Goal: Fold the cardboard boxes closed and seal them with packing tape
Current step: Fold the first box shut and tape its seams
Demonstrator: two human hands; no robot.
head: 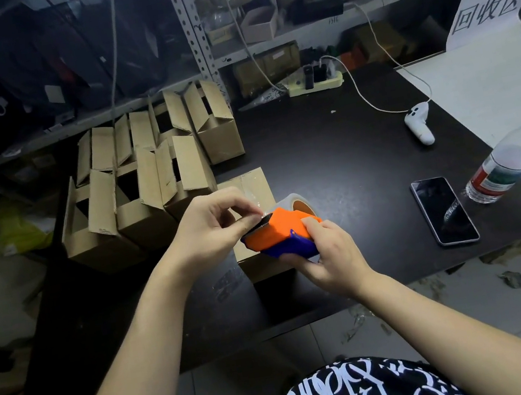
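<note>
- Progress: one closed box [252,186] is standing on the dark surface [332,156], with a strip of clear, glossy tape already lying along its top seam. Judged from this, the sealing of that box is well advanced or complete.
- Remaining work: a cluster of open boxes [142,169] is standing just to the left of and behind the closed box, flaps upright and no tape visible on them. By this count most of the task is still to be done.
- Right hand [328,251]: it is gripping the tape dispenser [279,234] from below and from the side, directly above the near end of the closed box.
- Left hand [212,226]: its thumb and forefinger are pinching at the front lip of the dispenser, apparently picking up the loose end of the tape; the film is too clear to confirm that it is held.
- Materials: the boxes are plain brown corrugated cardboard, matte, with crisp square edges. The dispenser is smooth moulded plastic, orange over a blue body, carrying a translucent tape roll [298,202] on a brown core.
- Other items: a phone [444,210] and a clear plastic bottle [514,166] with a red cap are lying well to the right of the closed box.
</note>
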